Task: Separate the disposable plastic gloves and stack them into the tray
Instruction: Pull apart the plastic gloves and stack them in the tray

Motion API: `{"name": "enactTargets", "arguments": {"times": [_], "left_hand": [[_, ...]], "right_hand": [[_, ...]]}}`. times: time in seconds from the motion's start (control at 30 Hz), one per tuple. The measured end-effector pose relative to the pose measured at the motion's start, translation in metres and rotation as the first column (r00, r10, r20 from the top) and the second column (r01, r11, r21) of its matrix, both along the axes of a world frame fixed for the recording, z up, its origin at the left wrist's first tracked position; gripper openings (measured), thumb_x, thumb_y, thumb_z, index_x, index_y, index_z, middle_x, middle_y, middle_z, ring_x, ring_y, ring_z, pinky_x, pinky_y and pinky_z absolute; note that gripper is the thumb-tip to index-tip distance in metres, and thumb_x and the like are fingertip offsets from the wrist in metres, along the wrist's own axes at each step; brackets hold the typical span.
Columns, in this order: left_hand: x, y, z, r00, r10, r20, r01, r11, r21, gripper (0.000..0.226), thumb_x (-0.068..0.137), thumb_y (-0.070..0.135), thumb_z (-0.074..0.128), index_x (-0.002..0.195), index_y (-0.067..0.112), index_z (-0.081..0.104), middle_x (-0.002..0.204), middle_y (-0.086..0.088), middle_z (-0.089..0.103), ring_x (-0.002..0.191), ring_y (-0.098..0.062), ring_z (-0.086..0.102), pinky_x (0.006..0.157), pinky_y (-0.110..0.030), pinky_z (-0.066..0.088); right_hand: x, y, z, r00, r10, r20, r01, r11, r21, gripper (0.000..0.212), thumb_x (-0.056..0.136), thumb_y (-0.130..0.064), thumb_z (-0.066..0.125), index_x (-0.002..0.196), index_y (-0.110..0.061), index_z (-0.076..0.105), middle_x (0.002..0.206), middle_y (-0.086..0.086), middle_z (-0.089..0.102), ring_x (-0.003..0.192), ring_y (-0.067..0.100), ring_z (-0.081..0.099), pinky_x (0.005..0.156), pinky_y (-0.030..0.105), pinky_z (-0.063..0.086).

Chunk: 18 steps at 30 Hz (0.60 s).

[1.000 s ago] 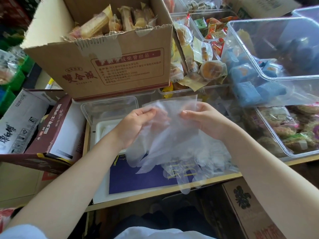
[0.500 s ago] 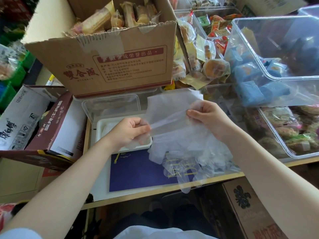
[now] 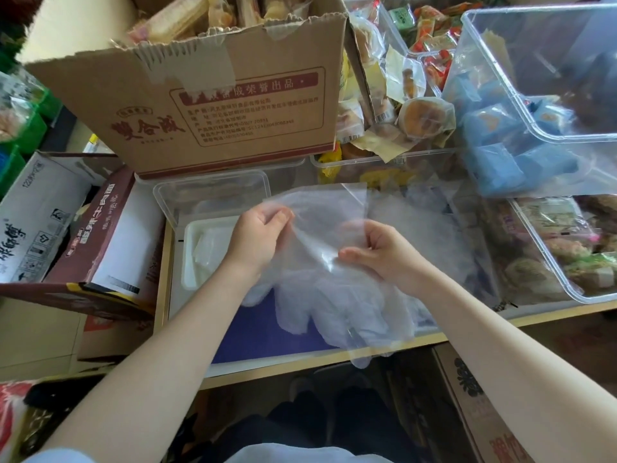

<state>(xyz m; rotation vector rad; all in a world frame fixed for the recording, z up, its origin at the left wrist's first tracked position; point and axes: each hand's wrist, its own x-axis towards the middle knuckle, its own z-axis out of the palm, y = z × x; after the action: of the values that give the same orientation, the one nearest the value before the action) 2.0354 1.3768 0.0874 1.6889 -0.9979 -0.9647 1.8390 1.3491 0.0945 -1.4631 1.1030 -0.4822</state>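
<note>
Two hands, left and right, each pinched a grip on a clear plastic glove (cuff upward) held just beside the white tray on the worktop.

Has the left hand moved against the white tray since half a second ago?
Yes. The left hand has left the white tray's near right corner and gone farther toward the cardboard box, pinching the gloves beside the tray's far right corner.

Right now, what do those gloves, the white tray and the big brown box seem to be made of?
gloves: thin clear plastic film, see-through and crinkled. white tray: probably smooth, matte plastic or foam. big brown box: matte cardboard with a torn, fluted rim.
</note>
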Motion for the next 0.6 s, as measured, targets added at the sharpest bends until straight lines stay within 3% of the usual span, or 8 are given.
{"name": "enactTargets", "arguments": {"times": [0.1,0.17,0.27,0.37,0.43,0.53,0.6], "left_hand": [[0.004,-0.001,-0.001,0.992,0.068,-0.103,-0.07,0.997,-0.015,0.016,0.097,0.023,0.049,0.095,0.024,0.066,0.09,0.006,0.068,0.089,-0.009,0.063,0.078,-0.021,0.049],[0.006,-0.003,-0.004,0.984,0.123,-0.131,-0.126,0.992,-0.01,0.02,0.098,0.026,0.048,0.085,0.027,0.064,0.085,0.006,0.067,0.085,-0.008,0.062,0.079,-0.021,0.049],[0.008,-0.004,-0.015,0.987,0.145,0.066,-0.147,0.989,0.027,0.033,0.098,0.029,0.046,0.067,0.019,0.053,0.062,0.004,0.05,0.059,-0.006,0.048,0.063,-0.022,0.039],[0.008,0.0,-0.024,0.985,0.083,0.151,-0.092,0.994,0.055,0.017,0.098,0.028,0.046,0.094,0.021,0.061,0.065,0.009,0.051,0.06,-0.004,0.047,0.059,-0.019,0.037],[0.007,0.005,-0.029,0.983,0.016,0.185,-0.031,0.996,0.08,0.015,0.098,0.027,0.047,0.103,0.023,0.06,0.079,0.011,0.059,0.074,-0.004,0.054,0.066,-0.013,0.04],[0.006,0.01,-0.038,0.978,-0.099,0.181,0.079,0.99,0.113,0.014,0.097,0.025,0.049,0.099,0.024,0.063,0.09,0.001,0.067,0.085,-0.012,0.059,0.075,-0.018,0.043],[0.005,0.012,-0.043,0.971,-0.18,0.158,0.157,0.977,0.145,0.015,0.096,0.025,0.051,0.093,0.03,0.065,0.094,-0.004,0.069,0.086,-0.012,0.06,0.079,-0.019,0.043]], "right_hand": [[-0.008,0.008,-0.016,0.988,0.136,-0.079,-0.128,0.987,0.092,0.005,0.083,-0.013,0.069,0.081,-0.014,0.064,0.056,-0.01,0.058,0.044,0.001,0.046,0.04,0.012,0.033],[-0.015,0.011,-0.033,0.975,0.195,-0.11,-0.178,0.973,0.15,0.004,0.085,-0.007,0.066,0.081,-0.006,0.066,0.06,-0.008,0.059,0.046,-0.002,0.048,0.043,0.008,0.034],[-0.027,0.006,-0.068,0.955,0.064,-0.291,-0.052,0.997,0.049,0.012,0.088,-0.013,0.063,0.095,-0.005,0.067,0.081,0.0,0.065,0.069,0.011,0.057,0.058,0.014,0.043],[-0.045,-0.012,-0.098,0.819,-0.224,-0.529,0.164,0.974,-0.158,0.036,0.092,-0.026,0.057,0.126,-0.013,0.054,0.122,0.008,0.055,0.1,0.023,0.055,0.081,0.03,0.044],[-0.055,-0.022,-0.11,0.697,-0.266,-0.666,0.136,0.961,-0.241,0.054,0.095,-0.032,0.051,0.142,-0.012,0.034,0.146,0.013,0.034,0.126,0.032,0.038,0.1,0.041,0.037],[-0.064,-0.032,-0.121,0.568,-0.228,-0.791,0.106,0.973,-0.205,0.063,0.097,-0.038,0.043,0.148,-0.011,0.017,0.156,0.011,0.016,0.14,0.032,0.019,0.107,0.045,0.026],[-0.068,-0.037,-0.129,0.536,-0.213,-0.817,0.098,0.977,-0.19,0.053,0.096,-0.036,0.045,0.139,-0.007,0.033,0.149,0.013,0.03,0.133,0.033,0.029,0.101,0.044,0.031]]}}
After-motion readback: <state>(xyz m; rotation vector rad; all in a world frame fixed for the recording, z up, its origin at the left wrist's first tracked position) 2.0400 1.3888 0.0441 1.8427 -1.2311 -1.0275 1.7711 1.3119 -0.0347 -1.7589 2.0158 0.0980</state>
